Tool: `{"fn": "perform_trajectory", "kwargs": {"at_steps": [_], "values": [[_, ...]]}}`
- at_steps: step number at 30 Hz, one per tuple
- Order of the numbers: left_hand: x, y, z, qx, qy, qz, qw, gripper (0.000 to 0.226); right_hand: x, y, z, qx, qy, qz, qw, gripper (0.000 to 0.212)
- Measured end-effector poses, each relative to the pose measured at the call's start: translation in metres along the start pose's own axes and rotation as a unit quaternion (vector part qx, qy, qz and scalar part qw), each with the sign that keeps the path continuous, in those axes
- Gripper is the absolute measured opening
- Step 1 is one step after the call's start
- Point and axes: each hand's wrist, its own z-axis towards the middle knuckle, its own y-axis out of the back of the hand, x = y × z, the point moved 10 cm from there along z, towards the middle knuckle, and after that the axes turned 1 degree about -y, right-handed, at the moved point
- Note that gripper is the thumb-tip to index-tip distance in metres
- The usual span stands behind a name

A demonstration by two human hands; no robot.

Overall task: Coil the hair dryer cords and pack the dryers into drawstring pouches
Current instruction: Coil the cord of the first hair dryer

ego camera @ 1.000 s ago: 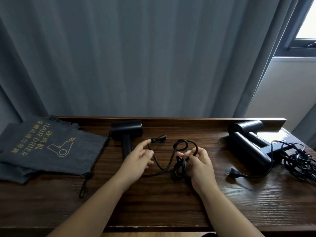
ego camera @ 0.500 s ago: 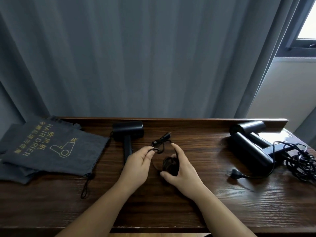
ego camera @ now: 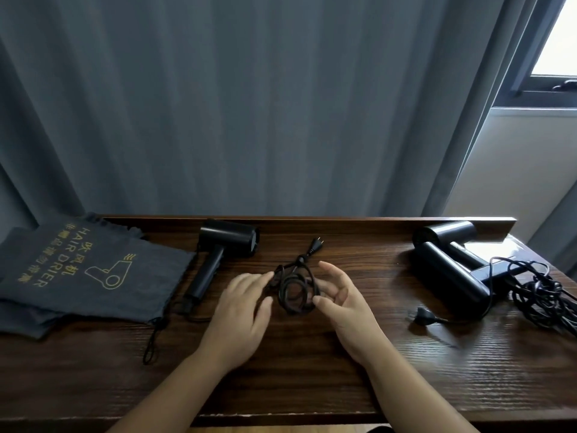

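A: Coiled cord (ego camera: pixel 295 288) is lying mid-worktop (ego camera: pixel 312 364) in a tight black bundle of loops, its plug (ego camera: pixel 315 245) poking out toward the curtain (ego camera: pixel 249 104).

B: And it is trailing left to the matte black dryer (ego camera: pixel 223 245), which is lying flat, handle pointing toward us.

A: The left hand (ego camera: pixel 240 310) is sitting just beside the coil, fingers relaxed, fingertips at its left edge; gripping or only touching, I cannot tell.

B: The right hand (ego camera: pixel 340 298) is hovering open on the other side, fingers spread and loosely bent, holding nothing.

A: Far left, the grey pouch (ego camera: pixel 93 276) is showing yellow print: "HAIR DRIER", Chinese characters, and a dryer outline.

B: Over right, two more black dryers (ego camera: pixel 449 260) are resting beside a tangled cord (ego camera: pixel 543 289).
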Motion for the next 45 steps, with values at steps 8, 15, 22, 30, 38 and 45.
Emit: {"fn": "perform_trajectory", "kwargs": {"at_steps": [8, 15, 22, 30, 38, 45], "values": [[-0.015, -0.022, 0.009, 0.017, 0.134, -0.321, 0.938, 0.023, -0.001, 0.001, 0.001, 0.0, 0.006, -0.014, 1.0, 0.038], [-0.002, -0.033, 0.004, -0.009, 0.273, -0.719, 0.639, 0.025, -0.003, -0.035, -0.003, 0.118, 0.075, -0.352, 0.926, 0.057], [0.023, -0.013, 0.016, -0.106, 0.245, -0.681, 0.681, 0.022, 0.034, -0.005, -0.012, -0.098, 0.183, -0.361, 0.909, 0.033], [0.021, 0.011, 0.013, -0.125, 0.129, -0.305, 0.935, 0.032, 0.035, -0.004, -0.018, -0.141, 0.238, -0.417, 0.866, 0.022], [0.006, -0.004, 0.014, -0.041, 0.074, -0.227, 0.97, 0.045, 0.03, -0.006, -0.011, -0.146, 0.206, -0.495, 0.832, 0.02], [-0.011, -0.023, 0.004, -0.012, 0.053, -0.324, 0.945, 0.051, 0.014, -0.024, -0.012, 0.006, 0.138, -0.345, 0.928, 0.039]]}}
